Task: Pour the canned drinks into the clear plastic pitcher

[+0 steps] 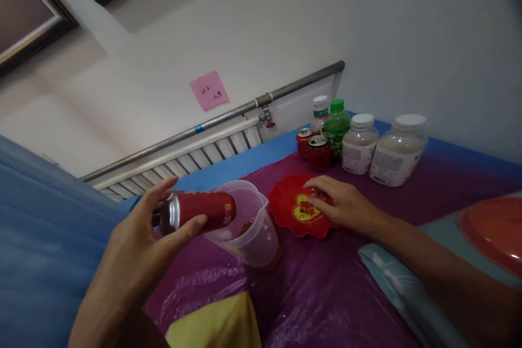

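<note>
My left hand (142, 244) is closed around a red drink can (207, 209). The can lies on its side in the air, its far end over the mouth of a clear plastic measuring jug (261, 239). Some brown liquid (247, 227) shows inside the jug. Just right of it is a red scalloped plate (281, 196) with a yellow heart print. Above the plate's right side my right hand (336, 201) has its fingers bent together; a small dark red bit shows between them, too hidden to name.
Two red cans (319, 155), a green bottle (337, 128), a white-capped bottle (320, 109) and two clear jars (397, 152) stand at the back right. A yellow cloth (216, 323) lies in front, a light-blue cloth (391, 272) and orange-red lid (495, 228) at right. A radiator (196, 160) lines the wall.
</note>
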